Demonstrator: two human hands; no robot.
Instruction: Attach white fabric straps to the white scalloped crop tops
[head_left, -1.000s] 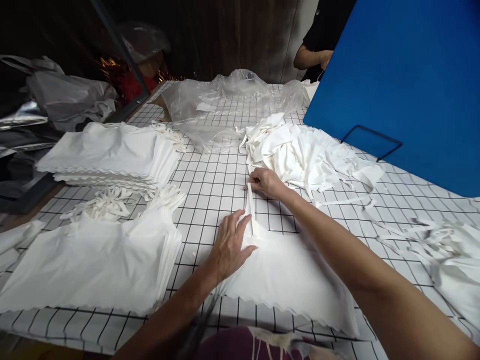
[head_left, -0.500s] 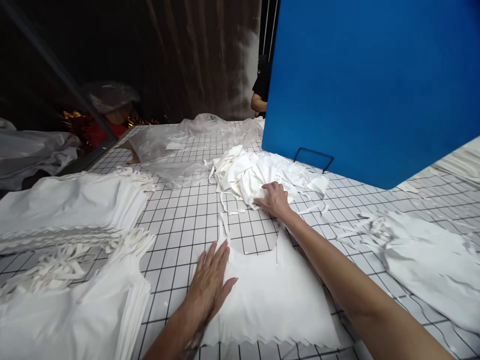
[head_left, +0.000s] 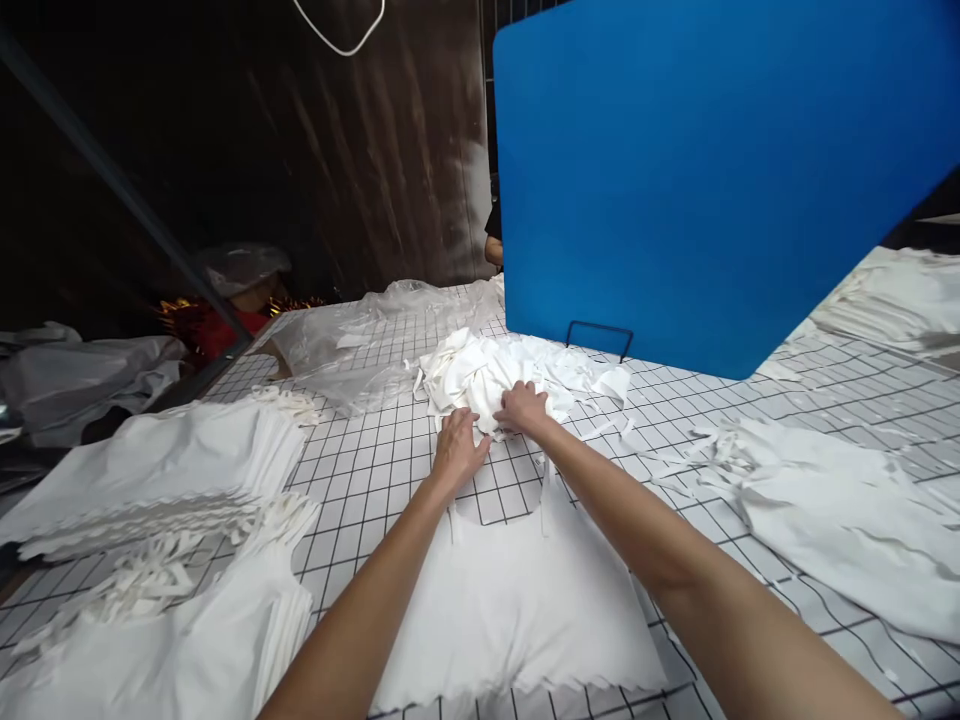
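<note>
Both my hands reach into a loose heap of white cloth bags (head_left: 495, 372) at the middle of the gridded table. My left hand (head_left: 459, 447) rests on the heap's near left edge with fingers curled onto the cloth. My right hand (head_left: 523, 408) presses into the heap just beside it. A single flat white bag with two thin straps (head_left: 517, 600) lies under my forearms, near the front edge.
Two neat stacks of white bags, one (head_left: 157, 460) behind the other (head_left: 187, 650), lie at the left. More loose white cloth (head_left: 840, 500) lies at the right. A blue divider board (head_left: 712, 170) stands behind the heap, clear plastic wrap (head_left: 375, 330) lies at the back, and another person's arm (head_left: 493, 248) shows beyond.
My left hand left the flat bag and moved forward to the heap beside my right hand. The camera tilted up.
</note>
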